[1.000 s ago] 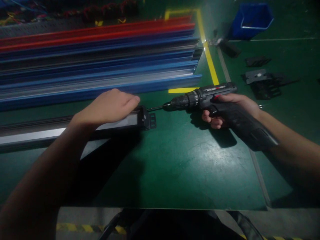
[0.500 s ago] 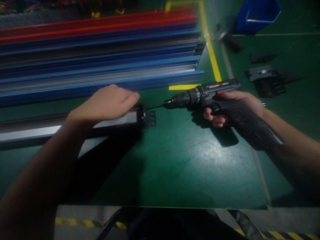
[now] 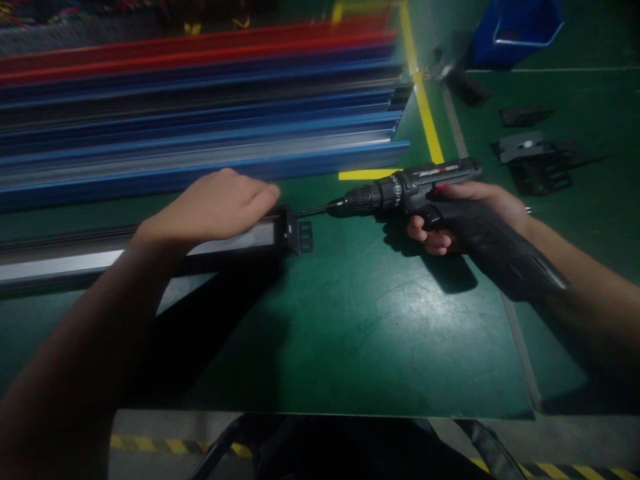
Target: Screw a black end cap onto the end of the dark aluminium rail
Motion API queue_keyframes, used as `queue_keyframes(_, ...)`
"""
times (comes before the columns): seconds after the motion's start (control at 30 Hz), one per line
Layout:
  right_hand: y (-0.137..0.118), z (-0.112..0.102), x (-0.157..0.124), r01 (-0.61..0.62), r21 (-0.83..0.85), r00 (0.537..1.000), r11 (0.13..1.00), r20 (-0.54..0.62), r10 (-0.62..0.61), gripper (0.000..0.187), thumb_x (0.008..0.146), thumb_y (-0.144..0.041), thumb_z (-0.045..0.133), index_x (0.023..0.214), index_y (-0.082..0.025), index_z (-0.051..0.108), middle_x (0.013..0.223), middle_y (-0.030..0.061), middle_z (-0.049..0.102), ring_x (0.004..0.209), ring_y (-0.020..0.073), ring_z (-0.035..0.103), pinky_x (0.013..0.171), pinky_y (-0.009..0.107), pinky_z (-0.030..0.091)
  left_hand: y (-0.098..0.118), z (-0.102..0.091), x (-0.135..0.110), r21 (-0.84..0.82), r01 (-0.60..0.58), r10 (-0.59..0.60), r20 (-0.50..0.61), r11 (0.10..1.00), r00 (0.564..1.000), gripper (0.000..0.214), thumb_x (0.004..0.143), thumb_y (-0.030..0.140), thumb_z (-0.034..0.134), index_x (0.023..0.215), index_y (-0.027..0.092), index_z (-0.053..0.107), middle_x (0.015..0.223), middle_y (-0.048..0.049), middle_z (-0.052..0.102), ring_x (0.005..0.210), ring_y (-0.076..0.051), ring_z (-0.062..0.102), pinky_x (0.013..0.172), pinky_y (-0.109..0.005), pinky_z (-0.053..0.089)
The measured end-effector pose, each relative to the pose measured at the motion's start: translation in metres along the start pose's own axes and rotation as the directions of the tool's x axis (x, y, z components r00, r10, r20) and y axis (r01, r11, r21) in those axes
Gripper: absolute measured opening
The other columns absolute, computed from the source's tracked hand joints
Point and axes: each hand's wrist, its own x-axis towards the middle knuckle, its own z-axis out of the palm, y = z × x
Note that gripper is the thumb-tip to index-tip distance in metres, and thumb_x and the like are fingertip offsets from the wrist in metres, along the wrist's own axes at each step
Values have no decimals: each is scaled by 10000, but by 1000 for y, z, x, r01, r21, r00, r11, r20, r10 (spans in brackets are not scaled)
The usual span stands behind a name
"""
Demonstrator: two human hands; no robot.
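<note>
A long dark rail with a pale strip (image 3: 70, 261) lies across the green table (image 3: 360, 333), ending in a black end bracket (image 3: 297, 233). My left hand (image 3: 215, 203) lies over the rail's right end, fingers curled down over it and pressing on it. My right hand (image 3: 465, 217) grips a black cordless drill (image 3: 425, 193) held level. Its bit (image 3: 313, 211) points left and touches the end bracket.
Stacked blue, grey and red rails (image 3: 200, 113) fill the back left. Black metal brackets (image 3: 533, 160) lie at the back right, with a blue bin (image 3: 515, 30) behind them. Yellow tape (image 3: 425, 113) marks the table. The table's front edge runs just above a striped floor.
Between the oldest frame and now the view shifted slightly; the drill and my hands keep the same pose, bit at the bracket. Nothing else moved.
</note>
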Motion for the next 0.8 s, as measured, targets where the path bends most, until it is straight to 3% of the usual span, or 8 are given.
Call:
queue_keyframes(0.23,-1,0,0,2,-28,1000,1000,-10,-2,416,995,-456,590,1222,-108,560,1067,145,724,817,192,685,806,335,592,3,-2,-1,-77,37,-37,-10,996,999,466,1031,425,357,790,239,709,766,-78,713,674,-221,598,678,-399,416)
queue_keyframes(0.43,0,1,0,13,-13,999,1000,-34,-13,432,1013,-451,579,1263,-101,540,1082,145,727,833,192,701,808,327,593,2,-1,0,-35,19,-19,1,999,1000,488,1035,418,308,784,229,682,766,-77,690,660,-208,570,679,-391,412)
queue_keyframes(0.63,0,-3,2,23,-8,999,1000,46,-22,449,1009,-444,593,1284,-95,529,1107,133,730,843,187,711,824,340,607,1,-1,0,-1,-5,5,1,1000,1000,488,1046,415,306,802,216,678,765,-60,682,668,-191,580,660,-352,410)
queue_keyframes(0.8,0,-2,2,18,-31,999,999,33,-17,436,993,-446,620,1225,-81,568,1082,140,737,834,185,709,816,327,600,1,-2,-1,-16,20,-20,3,1000,1000,478,1050,416,318,792,215,668,793,-57,693,682,-191,579,688,-351,407)
